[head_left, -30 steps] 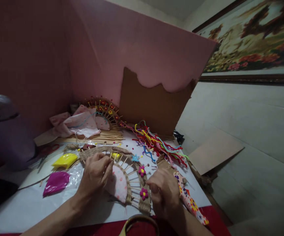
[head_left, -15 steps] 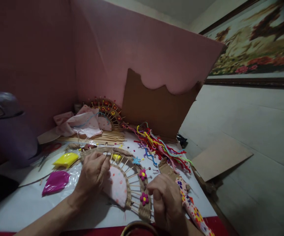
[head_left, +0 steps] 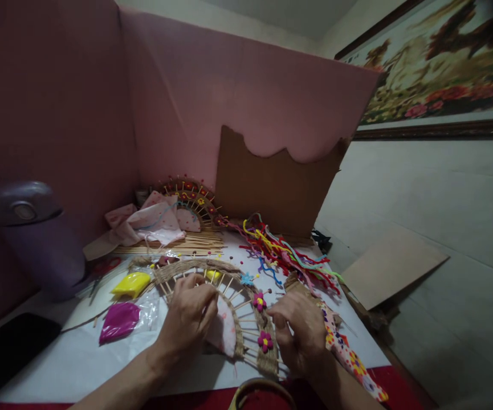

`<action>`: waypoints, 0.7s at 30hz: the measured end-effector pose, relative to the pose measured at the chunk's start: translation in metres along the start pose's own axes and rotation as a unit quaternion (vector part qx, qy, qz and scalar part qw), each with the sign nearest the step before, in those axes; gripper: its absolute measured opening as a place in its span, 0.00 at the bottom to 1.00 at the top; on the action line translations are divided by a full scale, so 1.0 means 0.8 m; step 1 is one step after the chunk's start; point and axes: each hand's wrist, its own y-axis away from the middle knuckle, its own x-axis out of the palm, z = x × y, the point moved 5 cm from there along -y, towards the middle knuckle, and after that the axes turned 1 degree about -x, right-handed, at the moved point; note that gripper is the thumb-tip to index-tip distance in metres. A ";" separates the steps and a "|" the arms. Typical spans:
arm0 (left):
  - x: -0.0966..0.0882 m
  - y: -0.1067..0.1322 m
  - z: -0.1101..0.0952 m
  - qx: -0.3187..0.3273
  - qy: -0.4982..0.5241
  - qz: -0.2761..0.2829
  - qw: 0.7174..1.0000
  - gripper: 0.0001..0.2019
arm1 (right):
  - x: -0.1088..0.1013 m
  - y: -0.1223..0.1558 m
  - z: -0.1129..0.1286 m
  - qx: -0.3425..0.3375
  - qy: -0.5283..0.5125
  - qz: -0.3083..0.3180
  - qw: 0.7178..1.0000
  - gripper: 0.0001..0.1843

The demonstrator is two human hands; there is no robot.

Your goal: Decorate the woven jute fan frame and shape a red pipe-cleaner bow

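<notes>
White paper covers the table (head_left: 79, 364). At 6 o'clock lies the half-round fan of jute-wrapped arcs and wooden spokes (head_left: 252, 324); it looks light and brittle, best held by its rim. The left hand (head_left: 188, 316) bunches its fingers on a spoke; the right hand (head_left: 300, 330) curls at the 3 o'clock rim, grip hidden.

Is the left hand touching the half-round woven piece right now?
Touching. The head view shows the left hand lying on the woven piece, with no gap visible between them.
</notes>
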 end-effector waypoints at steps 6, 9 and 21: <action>0.005 0.000 -0.004 0.024 0.005 0.010 1.000 0.15 | -0.002 -0.003 0.001 -0.011 -0.010 0.005 1.000 0.09; 0.005 -0.001 -0.003 0.025 0.012 0.007 1.000 0.14 | -0.002 -0.006 0.003 -0.018 -0.009 0.006 1.000 0.10; 0.014 0.003 0.012 -0.009 0.024 -0.005 1.000 0.08 | 0.000 -0.004 0.002 -0.015 -0.011 0.013 1.000 0.09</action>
